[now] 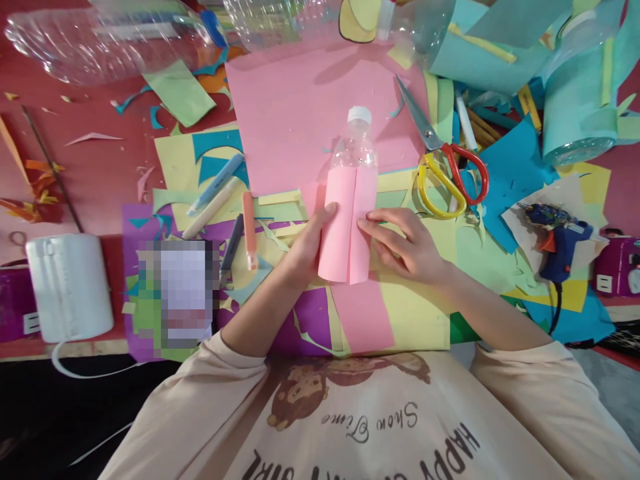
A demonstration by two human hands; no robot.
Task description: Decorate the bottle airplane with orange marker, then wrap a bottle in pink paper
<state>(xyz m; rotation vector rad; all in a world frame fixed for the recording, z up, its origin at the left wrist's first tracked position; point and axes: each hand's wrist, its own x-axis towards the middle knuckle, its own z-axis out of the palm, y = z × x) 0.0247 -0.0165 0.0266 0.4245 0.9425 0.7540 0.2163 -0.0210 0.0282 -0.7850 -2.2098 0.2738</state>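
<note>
A small clear plastic bottle (353, 157) with a white cap lies in front of me, its cap end pointing away. Pink paper (340, 233) is wrapped around its body, and a seam runs lengthwise along the top. My left hand (307, 243) grips the wrapped bottle from the left, thumb on the paper and the other fingers hidden behind it. At the right side, my right hand (407, 243) touches the paper near the seam with its fingertips; its fingers are partly spread and bent. Beyond the bottle lies a large pink sheet (290, 113).
Scissors (435, 143) with red and yellow handles lie right of the bottle. Farther right is a blue glue gun (565, 247) with a cable. Several markers (215, 187) and paper scraps lie left. A green-wrapped bottle (580, 100) and a white case (70, 287) flank the area.
</note>
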